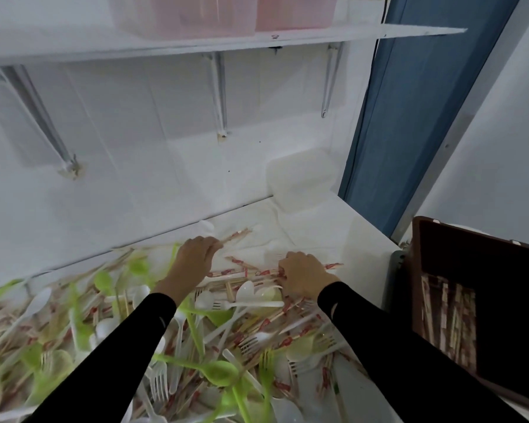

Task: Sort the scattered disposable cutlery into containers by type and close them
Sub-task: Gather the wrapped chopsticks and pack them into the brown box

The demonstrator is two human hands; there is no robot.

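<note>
Jutting rightward from clenched left hand point(196, 258), right hand point(303, 274): wrapped chopsticks point(333, 265)

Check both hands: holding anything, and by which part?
Left hand grips a few wrapped chopsticks by their left ends; right hand grips a chopstick bundle toward its right end, tips poking out.

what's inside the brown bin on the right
Wrapped chopsticks lie in the bin, by its left wall. The rest is too dark to tell, and a sleeve hides the near corner.
</note>
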